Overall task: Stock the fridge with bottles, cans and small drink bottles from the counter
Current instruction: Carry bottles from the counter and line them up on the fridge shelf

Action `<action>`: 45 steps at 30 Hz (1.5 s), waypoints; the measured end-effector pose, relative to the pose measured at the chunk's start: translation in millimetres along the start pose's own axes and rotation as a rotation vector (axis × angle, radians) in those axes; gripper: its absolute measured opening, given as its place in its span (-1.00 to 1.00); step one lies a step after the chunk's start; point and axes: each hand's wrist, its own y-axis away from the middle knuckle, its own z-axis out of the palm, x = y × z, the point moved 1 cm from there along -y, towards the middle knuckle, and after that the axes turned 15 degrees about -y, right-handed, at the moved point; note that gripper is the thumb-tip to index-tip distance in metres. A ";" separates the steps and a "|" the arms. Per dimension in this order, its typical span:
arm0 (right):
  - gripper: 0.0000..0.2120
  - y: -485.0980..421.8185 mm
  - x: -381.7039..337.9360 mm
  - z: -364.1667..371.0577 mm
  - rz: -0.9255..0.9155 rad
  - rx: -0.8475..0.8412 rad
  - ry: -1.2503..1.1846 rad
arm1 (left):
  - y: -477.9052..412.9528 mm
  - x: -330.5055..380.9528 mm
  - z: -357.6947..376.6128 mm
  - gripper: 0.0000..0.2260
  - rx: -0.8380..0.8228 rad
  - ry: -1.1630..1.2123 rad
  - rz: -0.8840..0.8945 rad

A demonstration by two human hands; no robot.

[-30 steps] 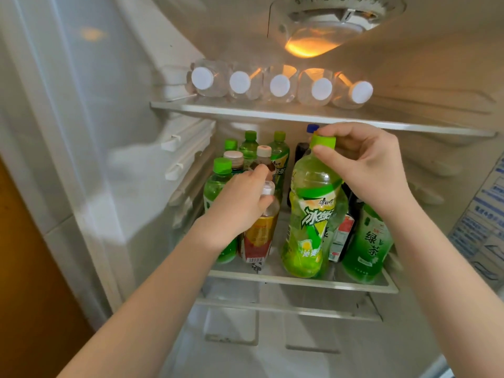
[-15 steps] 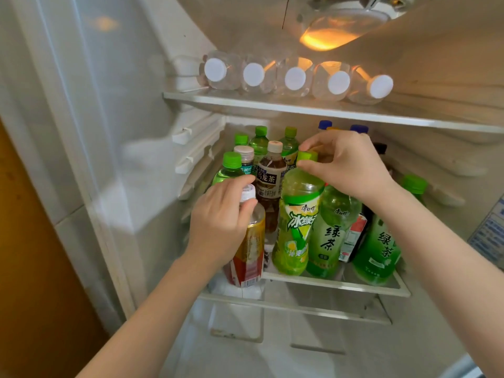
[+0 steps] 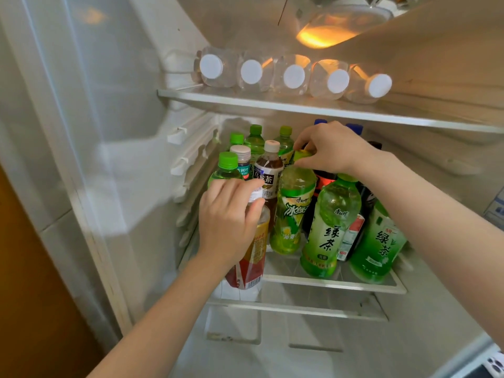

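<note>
Closest to me, my left hand (image 3: 229, 219) is wrapped around the neck of a white-capped bottle with a red and yellow label (image 3: 252, 257) at the front left corner of the middle shelf (image 3: 327, 285), though I can't tell whether its base rests there. Just beyond, my right hand (image 3: 332, 148) pinches the green cap (image 3: 301, 154) of a tall iced-tea bottle (image 3: 293, 211) standing on that shelf, with a green tea bottle (image 3: 327, 230) just right of it and a brown tea bottle (image 3: 268, 170) behind. Farther up, five clear bottles (image 3: 294, 76) lie side by side on the upper shelf (image 3: 300, 106), white caps facing out.
</note>
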 end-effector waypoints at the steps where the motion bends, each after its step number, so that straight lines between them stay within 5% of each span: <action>1: -0.69 -2.7 -0.3 -0.8 0.010 -0.029 -0.001 | 0.1 -0.7 0.6 -0.75 0.002 0.008 -0.002; 7: -0.49 -26.7 -11.9 3.4 0.026 -0.105 -0.045 | 1.4 -4.0 0.6 -0.74 -0.022 0.027 0.000; 15: -0.52 -70.9 -24.7 27.6 0.026 -0.330 0.111 | 3.9 -5.6 -3.2 -0.72 -0.070 0.032 0.002; 21: -0.65 -83.0 -19.2 25.2 -0.038 -0.299 0.065 | 5.7 -4.7 -3.0 -0.72 -0.026 0.047 0.008; 45: -0.59 -114.2 1.2 46.7 -0.051 -0.192 -0.106 | 4.6 -0.9 3.0 -0.73 -0.028 0.082 -0.042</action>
